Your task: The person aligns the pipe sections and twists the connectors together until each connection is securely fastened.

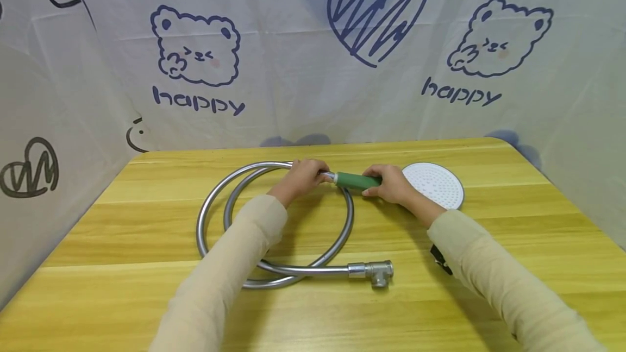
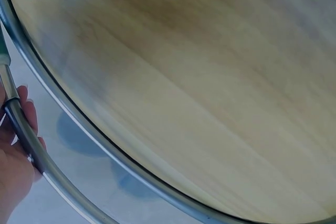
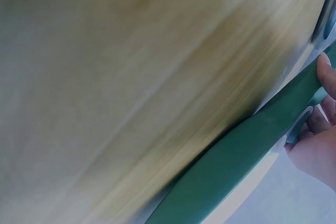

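Observation:
A shower head (image 1: 433, 184) with a white round face and a green handle lies over the right part of the table. My right hand (image 1: 389, 182) grips its green handle; in the right wrist view the fingers curl round the green handle (image 3: 231, 156). The handle's end meets the metal end of a silver shower hose (image 1: 201, 227). My left hand (image 1: 304, 175) holds the hose just beside that joint, and the left wrist view shows its fingers round the metal hose end (image 2: 10, 85). Loops of the hose lie on the table below the left hand.
The hose's other end carries a metal tee fitting (image 1: 379, 272) near the table's middle front. A small black object (image 1: 441, 260) is partly hidden by the right sleeve. The wooden table (image 1: 122, 287) reaches back to a white cloth (image 1: 288, 69) with drawings.

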{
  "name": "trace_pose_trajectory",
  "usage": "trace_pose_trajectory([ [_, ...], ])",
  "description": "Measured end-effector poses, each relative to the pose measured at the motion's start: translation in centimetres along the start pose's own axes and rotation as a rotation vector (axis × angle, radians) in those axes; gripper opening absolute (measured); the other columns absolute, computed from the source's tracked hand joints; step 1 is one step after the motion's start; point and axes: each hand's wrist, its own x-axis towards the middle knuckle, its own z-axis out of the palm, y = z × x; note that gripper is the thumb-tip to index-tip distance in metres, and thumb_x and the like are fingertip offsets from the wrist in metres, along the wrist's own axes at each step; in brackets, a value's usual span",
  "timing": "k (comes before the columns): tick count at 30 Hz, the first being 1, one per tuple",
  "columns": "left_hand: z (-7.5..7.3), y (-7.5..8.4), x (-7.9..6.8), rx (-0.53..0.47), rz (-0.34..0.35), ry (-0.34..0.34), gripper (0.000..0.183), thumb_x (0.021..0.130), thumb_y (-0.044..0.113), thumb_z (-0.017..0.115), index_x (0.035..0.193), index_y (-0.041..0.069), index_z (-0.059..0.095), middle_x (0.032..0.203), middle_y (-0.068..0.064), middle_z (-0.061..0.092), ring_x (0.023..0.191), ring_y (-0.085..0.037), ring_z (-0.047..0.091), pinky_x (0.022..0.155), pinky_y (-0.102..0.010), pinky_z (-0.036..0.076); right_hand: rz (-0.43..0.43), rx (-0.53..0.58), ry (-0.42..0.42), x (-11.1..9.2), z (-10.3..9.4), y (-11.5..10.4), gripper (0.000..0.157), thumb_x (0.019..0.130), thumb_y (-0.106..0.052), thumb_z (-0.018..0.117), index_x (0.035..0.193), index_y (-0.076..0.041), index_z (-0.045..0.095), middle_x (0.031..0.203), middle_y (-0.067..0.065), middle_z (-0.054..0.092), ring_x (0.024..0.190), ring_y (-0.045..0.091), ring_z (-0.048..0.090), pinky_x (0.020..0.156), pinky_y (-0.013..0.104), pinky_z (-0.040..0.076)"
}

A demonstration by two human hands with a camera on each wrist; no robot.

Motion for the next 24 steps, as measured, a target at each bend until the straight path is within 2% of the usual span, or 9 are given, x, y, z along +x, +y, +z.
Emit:
trace_pose_trajectory([
  [3,-0.01,0.07,0.03,0.0,-0.009,0.003,0.023,0.091,0.022,0.058,0.105,0.006,0.068,0.103,-0.007,0.069,0.096,-0.023,0.062,0.1,-0.054,0.031,0.002,0.005,0.003,-0.03,-0.03,0.04,0.04,0.078,-0.013,0.074,0.113,0.002,0.061,0.112,0.021,0.064,0.099,0.033,0.059,0.086,0.043,0.047],
  [11,-0.05,0.27,-0.04,0.025,-0.013,0.021,0.022,0.089,0.023,0.06,0.103,0.007,0.067,0.102,-0.006,0.069,0.094,-0.022,0.062,0.089,-0.043,0.036,-0.01,-0.001,0.013,-0.03,0.08,0.09,0.04,0.078,-0.012,0.074,0.112,0.003,0.062,0.11,0.022,0.065,0.098,0.034,0.06,0.085,0.044,0.047],
  [24,0.09,0.4,0.0,0.017,-0.046,0.02,0.023,0.088,0.024,0.062,0.104,0.008,0.063,0.103,-0.005,0.068,0.093,-0.021,0.06,0.086,-0.041,0.035,-0.01,0.022,0.012,0.04,0.04,0.19,0.038,0.078,-0.014,0.074,0.111,0.001,0.063,0.109,0.02,0.065,0.096,0.033,0.06,0.084,0.043,0.047],
])
